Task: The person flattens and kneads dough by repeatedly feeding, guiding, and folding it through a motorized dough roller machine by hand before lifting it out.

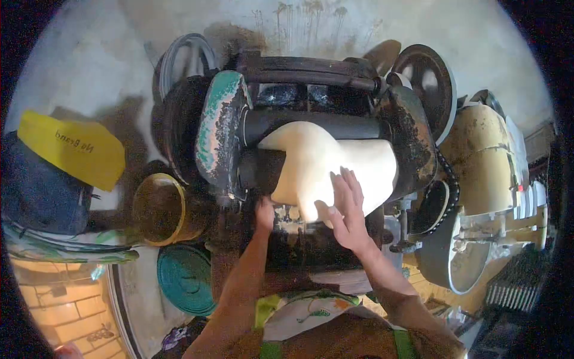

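Observation:
A thick, smooth, cream-white sheet of what looks like dough [365,161] drapes in folds over the dark rollers [311,124] of a heavy roller machine [222,128] with worn green paint. My right hand [348,209] lies against the front of the sheet, fingers stretched out and thumb apart. At the sheet's lower left edge is my left hand [265,212], close to the machine's front; its fingers are mostly hidden, so I cannot tell its grip.
Left of the machine stand a yellow-rimmed bucket [158,209] and a round teal lid [185,279]. A yellow sheet [75,146] lies over a dark container at far left. On the right are a belt wheel [423,90] and a large cream drum-shaped housing [478,158].

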Demonstrator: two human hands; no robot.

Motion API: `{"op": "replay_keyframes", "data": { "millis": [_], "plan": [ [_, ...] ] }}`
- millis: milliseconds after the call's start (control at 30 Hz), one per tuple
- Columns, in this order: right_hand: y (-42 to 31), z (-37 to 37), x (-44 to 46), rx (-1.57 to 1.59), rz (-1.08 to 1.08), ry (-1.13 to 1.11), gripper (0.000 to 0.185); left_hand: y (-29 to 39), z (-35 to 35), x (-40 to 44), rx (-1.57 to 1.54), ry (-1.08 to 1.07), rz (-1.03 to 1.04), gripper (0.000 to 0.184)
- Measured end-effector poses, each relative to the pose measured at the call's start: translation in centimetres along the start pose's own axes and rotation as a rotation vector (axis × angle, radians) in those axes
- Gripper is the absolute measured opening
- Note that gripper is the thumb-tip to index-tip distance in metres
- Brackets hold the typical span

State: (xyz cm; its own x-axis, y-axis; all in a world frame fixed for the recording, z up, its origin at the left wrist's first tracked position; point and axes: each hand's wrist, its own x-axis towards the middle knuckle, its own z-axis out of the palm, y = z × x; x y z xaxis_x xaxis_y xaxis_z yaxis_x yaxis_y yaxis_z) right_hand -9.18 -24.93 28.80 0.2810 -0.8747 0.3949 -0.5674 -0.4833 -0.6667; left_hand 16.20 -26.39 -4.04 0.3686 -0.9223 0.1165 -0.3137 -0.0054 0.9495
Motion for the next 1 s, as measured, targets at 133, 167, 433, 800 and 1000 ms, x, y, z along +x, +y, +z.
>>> {"op": "replay_keyframes", "data": {
  "millis": [133, 167, 433, 800, 1000],
  "plan": [
    [-2.2, -0.5, 6.9, -0.188, -0.102, 0.115, 0.061, -6.7, 2.4, 4.1, 0.317, -0.488, -0.399, 0.037],
    [-2.3, 0.2, 9.4, -0.301, -0.091, 0.145, 0.060, -6.1, 2.0, 4.6, 0.411, -0.565, -0.303, 0.039],
    [1.7, 4.9, 20.6, -0.581, -0.196, 0.211, 0.057, -11.2, 7.6, 5.0, -0.502, -0.775, -0.404, 0.058],
    [7.8, 7.1, 26.5, -0.469, -0.122, 0.322, 0.048, -1.0, 7.9, 4.3, 0.187, -0.746, 0.259, 0.053],
    [5.6, 5.3, 22.6, -0.353, -0.130, 0.379, 0.044, 4.1, 6.7, 4.7, -0.064, -0.776, 0.097, 0.053]
  ]
}}
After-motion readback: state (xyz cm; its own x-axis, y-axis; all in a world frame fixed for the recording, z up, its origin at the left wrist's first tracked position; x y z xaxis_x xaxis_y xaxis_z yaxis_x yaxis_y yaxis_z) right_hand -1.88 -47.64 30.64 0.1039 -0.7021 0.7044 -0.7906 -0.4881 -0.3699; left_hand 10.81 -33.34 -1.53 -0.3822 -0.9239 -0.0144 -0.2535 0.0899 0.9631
